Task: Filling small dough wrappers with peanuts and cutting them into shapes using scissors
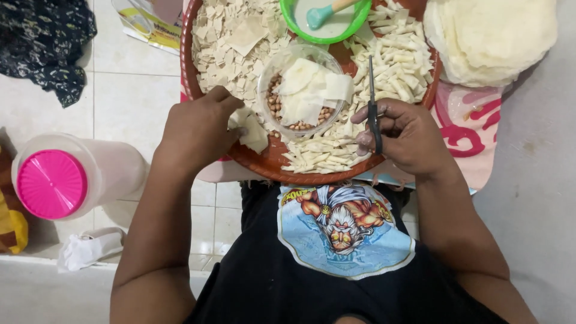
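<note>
Pale square floor tiles (129, 99) with thin grout lines cover the left of the scene under flat, even light, giving way on the right to a smooth grey floor (534, 150). A dark patterned cloth (45, 42) lies at the upper left. A clear jar (78, 177) with a pink lid rests on its side near a crumpled white rag (84, 249). A pink-and-white mat (471, 123) spreads at centre right.

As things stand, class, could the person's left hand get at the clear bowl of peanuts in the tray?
Probably yes. The left hand holds a pale wrapper piece right beside the clear bowl, with nothing between them. The right hand, holding scissors, stays on the bowl's other side.
</note>
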